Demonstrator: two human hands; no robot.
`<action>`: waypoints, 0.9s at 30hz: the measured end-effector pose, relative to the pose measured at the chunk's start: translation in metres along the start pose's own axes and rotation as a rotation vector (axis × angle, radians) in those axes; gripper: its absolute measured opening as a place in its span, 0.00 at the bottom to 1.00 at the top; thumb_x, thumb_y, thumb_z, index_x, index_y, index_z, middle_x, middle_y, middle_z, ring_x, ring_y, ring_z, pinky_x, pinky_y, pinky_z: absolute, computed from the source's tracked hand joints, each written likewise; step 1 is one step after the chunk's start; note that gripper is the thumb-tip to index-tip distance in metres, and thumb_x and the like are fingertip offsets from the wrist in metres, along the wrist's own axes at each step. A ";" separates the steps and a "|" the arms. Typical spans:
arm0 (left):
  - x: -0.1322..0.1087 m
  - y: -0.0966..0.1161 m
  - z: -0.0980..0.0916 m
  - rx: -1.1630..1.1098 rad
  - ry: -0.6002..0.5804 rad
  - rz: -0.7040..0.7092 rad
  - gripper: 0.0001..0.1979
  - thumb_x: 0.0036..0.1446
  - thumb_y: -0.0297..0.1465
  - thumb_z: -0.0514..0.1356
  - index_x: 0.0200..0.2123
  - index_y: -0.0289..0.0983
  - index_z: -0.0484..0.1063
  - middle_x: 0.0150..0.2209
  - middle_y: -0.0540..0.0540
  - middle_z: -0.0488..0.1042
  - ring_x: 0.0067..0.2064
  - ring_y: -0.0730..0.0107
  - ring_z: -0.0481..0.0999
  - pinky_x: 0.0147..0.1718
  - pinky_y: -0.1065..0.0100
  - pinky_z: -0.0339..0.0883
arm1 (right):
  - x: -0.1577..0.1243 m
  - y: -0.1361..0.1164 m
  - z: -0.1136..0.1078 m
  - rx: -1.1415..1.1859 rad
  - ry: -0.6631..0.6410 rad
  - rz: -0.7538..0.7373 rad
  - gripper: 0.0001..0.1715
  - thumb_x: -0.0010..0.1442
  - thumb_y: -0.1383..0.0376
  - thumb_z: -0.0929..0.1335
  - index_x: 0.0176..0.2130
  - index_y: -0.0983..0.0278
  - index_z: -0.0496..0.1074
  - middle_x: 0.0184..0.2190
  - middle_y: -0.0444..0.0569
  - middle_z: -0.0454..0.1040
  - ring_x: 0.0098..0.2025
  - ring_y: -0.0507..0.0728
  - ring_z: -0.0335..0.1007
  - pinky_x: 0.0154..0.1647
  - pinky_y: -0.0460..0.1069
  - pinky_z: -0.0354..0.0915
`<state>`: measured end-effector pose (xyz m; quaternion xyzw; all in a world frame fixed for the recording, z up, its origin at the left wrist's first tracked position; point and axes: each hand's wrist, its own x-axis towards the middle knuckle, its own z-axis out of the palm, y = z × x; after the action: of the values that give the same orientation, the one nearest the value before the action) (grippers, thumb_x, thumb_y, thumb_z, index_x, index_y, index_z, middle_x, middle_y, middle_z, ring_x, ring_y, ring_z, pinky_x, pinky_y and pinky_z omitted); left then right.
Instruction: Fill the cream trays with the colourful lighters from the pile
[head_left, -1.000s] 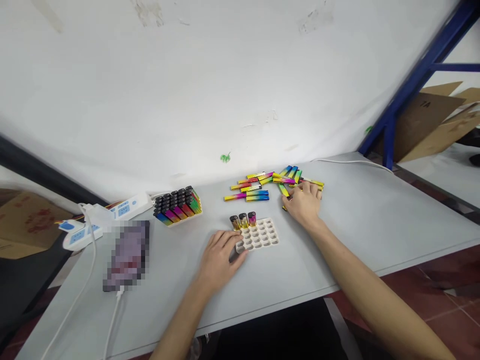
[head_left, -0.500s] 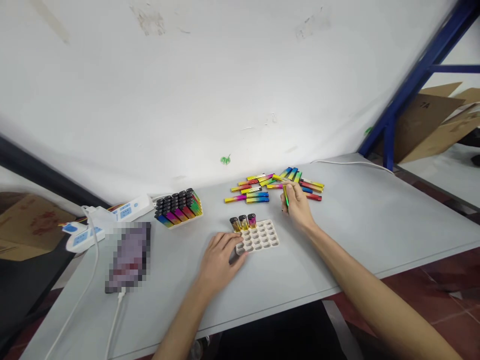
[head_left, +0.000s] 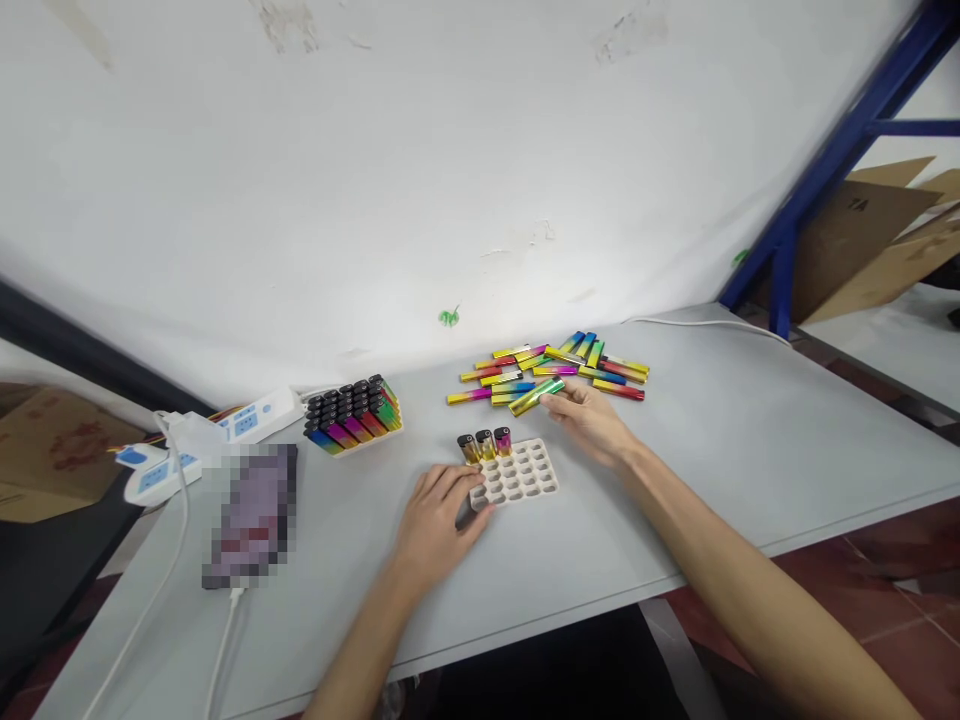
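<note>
My right hand [head_left: 592, 422] pinches a shiny green-and-yellow lighter [head_left: 537, 397] by one end and holds it tilted above the table, just behind the white tray [head_left: 534, 492]. That tray has rows of oval holes. Three lighters with black tops, among them a magenta one [head_left: 503, 443], stand upright in its back row at the left. My left hand [head_left: 435, 520] grips the tray's left edge, fingers at the back and thumb at the front. Behind my right hand lies a loose pile of multicoloured lighters [head_left: 555, 371].
A second tray packed with upright lighters [head_left: 352, 418] stands at the left. Nearby are a white power strip [head_left: 255, 420] with cables and a blurred phone [head_left: 255, 515] on a charging cord. The wall [head_left: 375, 200] rises behind the grey table [head_left: 712, 420].
My right hand has turned the lighter from upright to a slanted position, its far end now pointing left. My left hand and the tray have stayed in place.
</note>
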<state>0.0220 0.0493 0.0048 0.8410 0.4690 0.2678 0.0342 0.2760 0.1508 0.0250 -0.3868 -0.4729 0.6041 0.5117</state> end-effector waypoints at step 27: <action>0.000 0.001 -0.001 -0.007 0.004 0.001 0.12 0.61 0.33 0.61 0.49 0.41 0.71 0.47 0.44 0.76 0.50 0.59 0.72 0.49 0.55 0.69 | -0.003 0.007 0.016 0.073 0.100 0.197 0.29 0.62 0.45 0.61 0.21 0.61 0.59 0.13 0.38 0.50 0.14 0.47 0.40 0.16 0.45 0.39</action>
<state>0.0226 0.0490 0.0057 0.8406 0.4676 0.2709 0.0361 0.2598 0.1453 0.0222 -0.4421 -0.3842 0.6482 0.4867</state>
